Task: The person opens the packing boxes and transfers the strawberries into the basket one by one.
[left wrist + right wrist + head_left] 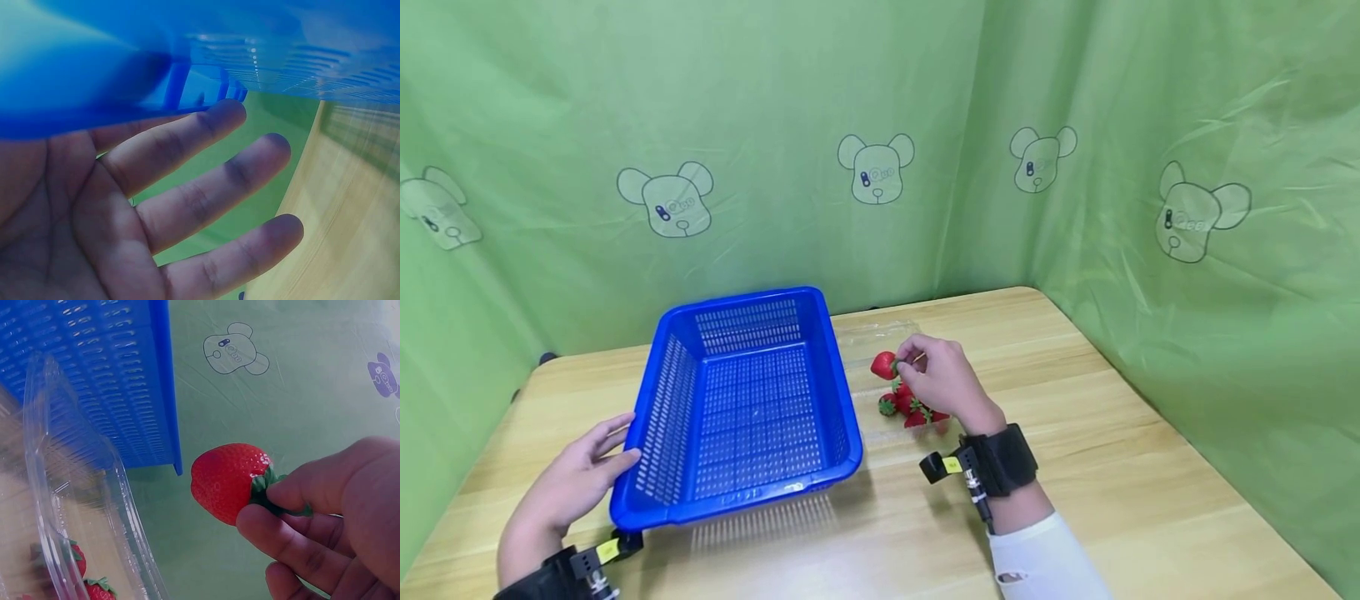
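Observation:
A blue plastic basket [756, 417] with slotted walls stands left of centre, with nothing inside it. My left hand [576, 479] holds its left rim, the thumb over the edge; in the left wrist view the other fingers [200, 206] stretch out below the rim. My right hand [943, 379] pinches a red strawberry [228, 481] by its green leaves between thumb and forefinger. That strawberry hangs above a clear plastic box [115, 487], right of the basket. Several more strawberries [913, 408] lie in the box, partly hidden by the right hand in the head view.
All this is on a light wooden table [1075, 467]. Green curtains [760, 100] with bear-head prints hang behind it and at both sides. The basket's right wall [119, 381] rises close beside the clear box.

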Action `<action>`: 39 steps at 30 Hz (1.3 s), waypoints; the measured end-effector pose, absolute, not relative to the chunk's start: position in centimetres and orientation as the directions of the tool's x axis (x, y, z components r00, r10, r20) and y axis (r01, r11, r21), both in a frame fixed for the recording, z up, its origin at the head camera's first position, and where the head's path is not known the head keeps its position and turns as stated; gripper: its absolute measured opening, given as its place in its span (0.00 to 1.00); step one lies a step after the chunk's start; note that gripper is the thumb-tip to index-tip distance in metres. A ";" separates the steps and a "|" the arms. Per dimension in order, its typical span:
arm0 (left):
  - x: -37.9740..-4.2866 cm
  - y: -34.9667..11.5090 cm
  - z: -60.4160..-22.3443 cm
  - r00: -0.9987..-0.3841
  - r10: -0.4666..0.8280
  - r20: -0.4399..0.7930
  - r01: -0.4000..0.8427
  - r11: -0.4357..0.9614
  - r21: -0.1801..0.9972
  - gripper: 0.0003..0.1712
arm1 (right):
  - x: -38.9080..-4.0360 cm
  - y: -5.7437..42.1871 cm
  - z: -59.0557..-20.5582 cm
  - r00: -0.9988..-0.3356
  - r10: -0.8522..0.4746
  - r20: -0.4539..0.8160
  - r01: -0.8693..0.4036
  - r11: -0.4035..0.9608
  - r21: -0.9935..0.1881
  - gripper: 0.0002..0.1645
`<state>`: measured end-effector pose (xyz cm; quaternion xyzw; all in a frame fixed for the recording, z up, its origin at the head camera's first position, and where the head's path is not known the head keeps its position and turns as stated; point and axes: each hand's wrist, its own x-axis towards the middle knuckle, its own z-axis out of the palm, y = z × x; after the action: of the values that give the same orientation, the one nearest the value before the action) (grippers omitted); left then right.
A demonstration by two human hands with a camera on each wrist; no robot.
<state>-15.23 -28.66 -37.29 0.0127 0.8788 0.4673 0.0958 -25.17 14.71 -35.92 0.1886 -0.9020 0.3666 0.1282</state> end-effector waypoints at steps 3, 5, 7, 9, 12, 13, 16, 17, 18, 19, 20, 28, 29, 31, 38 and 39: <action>-15.2 -28.7 -37.1 -0.982 0.110 -0.156 -0.068 0.566 0.822 0.34 | -25.1 14.6 -35.7 -0.895 -0.249 0.369 -0.436 0.654 -0.618 0.02; -15.2 -28.7 -37.1 -0.981 0.108 -0.162 -0.074 0.564 0.822 0.34 | -25.0 14.5 -35.7 -0.896 -0.252 0.367 -0.437 0.651 -0.621 0.02; -15.1 -28.6 -37.1 -0.981 0.106 -0.164 -0.077 0.560 0.825 0.34 | -24.9 14.5 -35.6 -0.893 -0.257 0.371 -0.444 0.648 -0.619 0.02; -15.1 -28.6 -37.2 -0.980 0.107 -0.166 -0.080 0.555 0.828 0.34 | -24.8 14.4 -35.7 -0.891 -0.258 0.373 -0.446 0.647 -0.618 0.02; -15.0 -28.6 -37.3 -0.981 0.108 -0.164 -0.078 0.550 0.831 0.34 | -24.8 14.3 -35.7 -0.888 -0.262 0.378 -0.452 0.643 -0.618 0.03; -15.0 -28.6 -37.3 -0.980 0.108 -0.165 -0.080 0.550 0.831 0.34 | -24.7 14.3 -35.7 -0.887 -0.264 0.379 -0.455 0.642 -0.617 0.03; -15.0 -28.5 -37.4 -0.981 0.105 -0.165 -0.081 0.550 0.831 0.34 | -24.5 14.2 -35.7 -0.883 -0.270 0.385 -0.463 0.637 -0.616 0.03; -15.0 -28.5 -37.4 -0.981 0.104 -0.166 -0.083 0.550 0.831 0.34 | -24.5 14.1 -35.6 -0.882 -0.272 0.386 -0.466 0.636 -0.615 0.03; -15.1 -28.5 -37.5 -0.980 0.103 -0.169 -0.086 0.548 0.832 0.34 | -24.4 14.1 -35.5 -0.880 -0.273 0.389 -0.469 0.636 -0.613 0.03; -15.1 -28.5 -37.5 -0.980 0.102 -0.170 -0.087 0.548 0.832 0.34 | -24.3 14.1 -35.4 -0.880 -0.273 0.389 -0.469 0.635 -0.614 0.03; -15.1 -28.5 -37.6 -0.980 0.102 -0.170 -0.087 0.548 0.832 0.34 | -24.3 14.0 -35.4 -0.881 -0.273 0.387 -0.468 0.634 -0.616 0.03; -15.2 -28.8 -37.5 -0.981 0.095 -0.170 -0.090 0.556 0.826 0.34 | -24.1 13.6 -35.1 -0.872 -0.282 0.400 -0.483 0.630 -0.608 0.03; -15.2 -28.7 -37.4 -0.981 0.097 -0.169 -0.088 0.554 0.828 0.34 | -24.1 13.6 -35.1 -0.869 -0.285 0.404 -0.487 0.627 -0.607 0.03; -15.2 -28.7 -37.3 -0.981 0.100 -0.165 -0.083 0.551 0.830 0.34 | -24.1 13.6 -35.0 -0.871 -0.286 0.398 -0.485 0.623 -0.613 0.03; -15.1 -28.4 -37.1 -0.982 0.098 -0.162 -0.084 0.542 0.836 0.34 | -24.0 13.5 -35.0 -0.878 -0.293 0.379 -0.477 0.612 -0.631 0.03; -15.1 -28.4 -37.1 -0.982 0.097 -0.164 -0.086 0.541 0.837 0.34 | -24.0 13.4 -35.1 -0.876 -0.294 0.383 -0.480 0.612 -0.629 0.03</action>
<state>-15.11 -28.36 -37.09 0.0031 0.8725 0.4791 0.0957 -24.04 13.44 -35.05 0.2174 -0.8895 0.3831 0.1214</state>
